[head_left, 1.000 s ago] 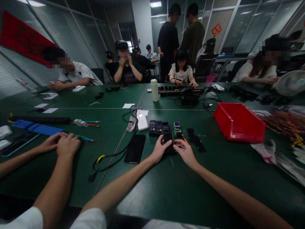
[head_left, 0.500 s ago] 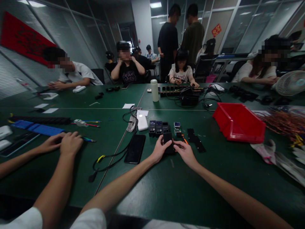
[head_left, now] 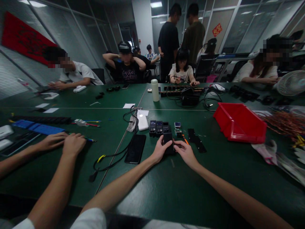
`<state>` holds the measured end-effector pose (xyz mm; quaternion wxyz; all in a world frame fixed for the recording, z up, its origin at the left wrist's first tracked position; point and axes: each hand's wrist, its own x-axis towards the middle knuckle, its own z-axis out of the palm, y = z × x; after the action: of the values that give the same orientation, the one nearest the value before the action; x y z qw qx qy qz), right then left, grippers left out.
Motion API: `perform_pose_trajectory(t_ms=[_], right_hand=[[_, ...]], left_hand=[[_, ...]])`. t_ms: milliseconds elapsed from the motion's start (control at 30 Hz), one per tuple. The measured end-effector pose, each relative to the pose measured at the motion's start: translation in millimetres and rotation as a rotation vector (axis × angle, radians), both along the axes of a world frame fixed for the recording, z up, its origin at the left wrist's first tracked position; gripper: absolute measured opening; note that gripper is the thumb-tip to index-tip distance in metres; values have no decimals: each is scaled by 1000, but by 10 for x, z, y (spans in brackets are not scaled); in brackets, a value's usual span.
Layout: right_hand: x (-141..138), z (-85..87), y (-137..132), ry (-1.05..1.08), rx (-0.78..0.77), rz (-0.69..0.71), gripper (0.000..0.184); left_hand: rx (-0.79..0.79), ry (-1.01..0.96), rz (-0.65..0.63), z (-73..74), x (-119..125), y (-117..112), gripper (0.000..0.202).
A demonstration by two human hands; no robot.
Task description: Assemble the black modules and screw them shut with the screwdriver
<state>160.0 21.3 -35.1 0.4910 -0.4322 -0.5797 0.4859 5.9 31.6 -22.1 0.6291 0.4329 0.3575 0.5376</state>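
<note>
My left hand (head_left: 160, 152) and my right hand (head_left: 185, 153) both grip a small black block (head_left: 168, 140) that rests on the green table (head_left: 166, 190), one hand on each side. Just beyond it stand a row of dark modules (head_left: 159, 127) and a small circuit board with a blue screen (head_left: 177, 128). A flat black strip (head_left: 195, 139) lies to the right of my right hand. A black phone (head_left: 135, 148) lies flat to the left of my left hand.
A red bin (head_left: 239, 122) sits at the right, with a heap of coloured wires (head_left: 286, 124) behind it. A neighbour's two hands (head_left: 64, 143) rest on the table at my left. Black cables (head_left: 111, 157), a white power bank (head_left: 142, 121) and a white bottle (head_left: 155, 90) lie further out. Several people sit opposite.
My hands stay on the black block, almost unmoved. The neighbour's hands at the left have shifted slightly right. A seated person opposite has raised both arms behind the head.
</note>
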Motion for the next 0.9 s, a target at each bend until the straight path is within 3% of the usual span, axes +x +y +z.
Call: perform_pose_trajectory(t_ms=[900], right_hand=[[-11, 46, -27, -34, 63, -13, 29]], left_hand=[[21, 102, 31, 72, 6, -25, 52]])
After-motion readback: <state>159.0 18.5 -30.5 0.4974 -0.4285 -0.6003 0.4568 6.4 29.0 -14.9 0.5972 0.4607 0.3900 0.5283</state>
